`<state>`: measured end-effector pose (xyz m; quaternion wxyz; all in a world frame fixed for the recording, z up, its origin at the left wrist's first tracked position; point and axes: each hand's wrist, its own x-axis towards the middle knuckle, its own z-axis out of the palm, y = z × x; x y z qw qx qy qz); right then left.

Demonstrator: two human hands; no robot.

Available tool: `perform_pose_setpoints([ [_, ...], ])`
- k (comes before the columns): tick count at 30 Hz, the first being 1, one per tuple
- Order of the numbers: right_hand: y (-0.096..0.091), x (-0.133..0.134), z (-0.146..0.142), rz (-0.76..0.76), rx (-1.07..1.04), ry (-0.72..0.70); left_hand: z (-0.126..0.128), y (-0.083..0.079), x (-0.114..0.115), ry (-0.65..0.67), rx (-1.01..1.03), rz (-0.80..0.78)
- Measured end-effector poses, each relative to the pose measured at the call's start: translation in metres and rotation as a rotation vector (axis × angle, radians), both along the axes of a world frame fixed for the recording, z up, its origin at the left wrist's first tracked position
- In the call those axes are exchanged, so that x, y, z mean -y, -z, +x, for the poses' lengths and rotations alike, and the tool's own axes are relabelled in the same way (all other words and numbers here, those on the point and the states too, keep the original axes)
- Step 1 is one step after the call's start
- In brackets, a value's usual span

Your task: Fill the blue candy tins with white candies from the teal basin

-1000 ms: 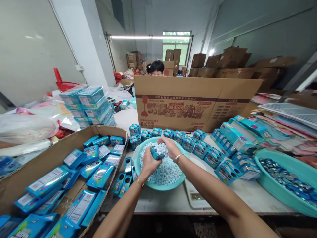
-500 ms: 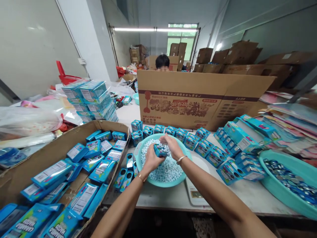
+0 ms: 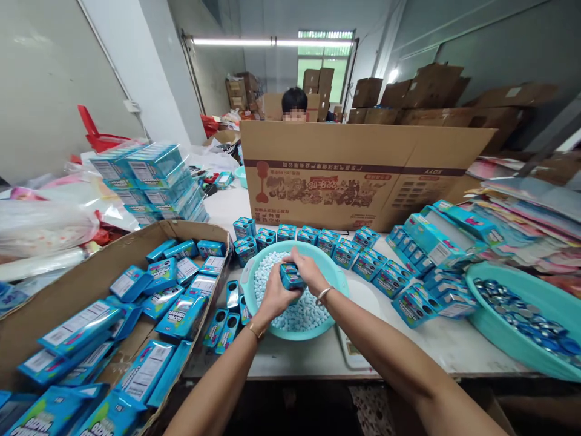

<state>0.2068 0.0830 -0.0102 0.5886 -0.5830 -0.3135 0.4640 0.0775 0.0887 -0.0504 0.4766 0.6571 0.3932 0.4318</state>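
Observation:
Over a turquoise basin (image 3: 338, 272) of pale blue candies (image 3: 290, 318), my left hand (image 3: 275, 295) grips a small blue candy box (image 3: 291, 277). My right hand (image 3: 310, 272) is closed around the far right side of the same box; its fingertips are partly hidden. Behind the basin, a curved row of similar boxes (image 3: 345, 252) stands on the white table. Several more small boxes with round cut-outs (image 3: 227, 333) are at the basin's left.
A cardboard carton (image 3: 218, 315) with blue packs lies left. A white scale (image 3: 354, 354) sits right of the basin, and a turquoise tub (image 3: 508, 333) of blue-and-silver pieces further right. A tall cardboard panel (image 3: 363, 145) stands behind; beyond it is a person (image 3: 295, 100).
My right hand has moved down and closed on the box, which was held by my left hand alone. The whole view has shifted slightly.

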Motion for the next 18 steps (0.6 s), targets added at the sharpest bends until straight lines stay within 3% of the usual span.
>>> perform_pose_setpoints([
  [4,0.006,-0.001,-0.005,0.021,-0.031,0.006,0.002,0.0,0.001,0.035,0.083,-0.088],
  [8,0.013,0.002,0.013,0.017,0.012,-0.175,-0.017,-0.004,0.006,0.13,0.159,-0.241],
  [10,0.022,0.006,0.031,0.007,0.25,-0.203,-0.035,-0.007,0.011,0.138,0.15,-0.26],
  [12,0.034,0.012,0.047,-0.008,0.626,-0.277,-0.054,-0.011,0.017,0.144,0.152,-0.236],
  [15,0.051,0.024,0.053,-0.096,1.066,-0.567,-0.07,-0.016,0.021,0.156,0.163,-0.216],
  [18,0.057,0.032,0.043,-0.162,1.268,-0.762,-0.07,-0.02,0.018,0.169,0.104,-0.182],
])
